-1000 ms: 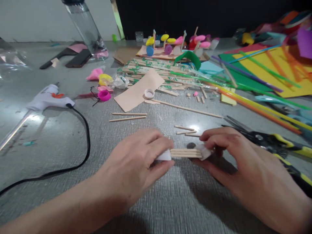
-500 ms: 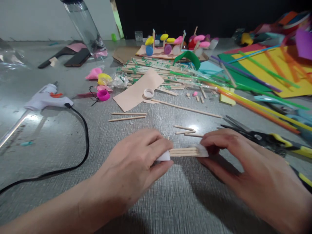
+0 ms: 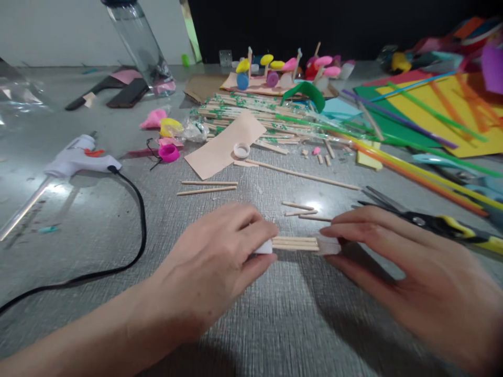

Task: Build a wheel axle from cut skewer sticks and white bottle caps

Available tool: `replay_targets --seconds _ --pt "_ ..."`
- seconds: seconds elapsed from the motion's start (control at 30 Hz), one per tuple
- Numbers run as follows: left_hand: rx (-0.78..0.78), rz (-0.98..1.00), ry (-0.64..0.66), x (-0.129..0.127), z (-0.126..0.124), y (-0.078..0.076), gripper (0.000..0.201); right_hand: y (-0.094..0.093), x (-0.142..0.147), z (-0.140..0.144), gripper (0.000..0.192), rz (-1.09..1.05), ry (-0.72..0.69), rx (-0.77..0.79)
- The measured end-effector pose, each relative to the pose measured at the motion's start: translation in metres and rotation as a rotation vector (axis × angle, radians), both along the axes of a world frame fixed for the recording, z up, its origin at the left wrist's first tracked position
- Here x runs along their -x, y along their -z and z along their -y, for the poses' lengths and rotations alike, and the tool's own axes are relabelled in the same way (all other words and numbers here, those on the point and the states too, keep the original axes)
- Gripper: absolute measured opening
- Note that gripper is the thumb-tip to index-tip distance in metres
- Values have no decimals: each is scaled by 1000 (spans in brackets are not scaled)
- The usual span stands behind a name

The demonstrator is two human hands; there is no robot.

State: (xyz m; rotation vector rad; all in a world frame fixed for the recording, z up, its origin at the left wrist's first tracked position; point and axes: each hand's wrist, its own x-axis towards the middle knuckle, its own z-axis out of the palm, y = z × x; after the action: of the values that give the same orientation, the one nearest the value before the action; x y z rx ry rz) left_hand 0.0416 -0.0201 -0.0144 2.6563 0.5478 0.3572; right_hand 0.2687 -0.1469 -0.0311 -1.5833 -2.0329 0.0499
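Between my hands, several short wooden sticks (image 3: 295, 243) lie side by side and join two whitish end pieces. My left hand (image 3: 223, 256) pinches the left white piece (image 3: 264, 247), most of it covered by the fingers. On the other side my right hand (image 3: 401, 267) has thumb and fingers around the right white piece (image 3: 328, 245), which looks like a bottle cap, though its kind is not certain. Just beyond lie a few loose cut sticks (image 3: 301, 212). Scissors (image 3: 416, 219) with black and yellow handles rest past my right hand.
A white glue gun (image 3: 74, 157) with a black cord (image 3: 142, 220) is at left. Behind stand wrapped wooden sticks (image 3: 236, 118), a beige paper strip (image 3: 212, 157), a white ring cap (image 3: 241, 151) and a water bottle (image 3: 137, 47). Coloured sheets (image 3: 428, 120) and straws (image 3: 424, 178) fill the right.
My right fingers have shifted slightly around the right white piece, which now shows more of its side. The whole scene has moved slightly rightward in view.
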Motion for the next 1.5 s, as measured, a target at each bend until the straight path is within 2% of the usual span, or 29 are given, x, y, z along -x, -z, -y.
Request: replay_targets --seconds 0.23,0.4,0.77,1.17,1.5 --pt "-49 110 -7 -10 5 8 20 1 0 -2 13 1 -15 15" --pt "-39 153 13 -19 10 11 11 0 1 -2 12 -7 -26 34" --pt "8 156 19 -18 8 10 1 -2 1 -3 10 -32 -47 31" --pt "-5 171 31 -18 6 11 7 -3 2 -5 11 -8 -64 43" --pt "-8 155 -5 -19 9 6 10 -5 3 -3 13 -9 -72 66"
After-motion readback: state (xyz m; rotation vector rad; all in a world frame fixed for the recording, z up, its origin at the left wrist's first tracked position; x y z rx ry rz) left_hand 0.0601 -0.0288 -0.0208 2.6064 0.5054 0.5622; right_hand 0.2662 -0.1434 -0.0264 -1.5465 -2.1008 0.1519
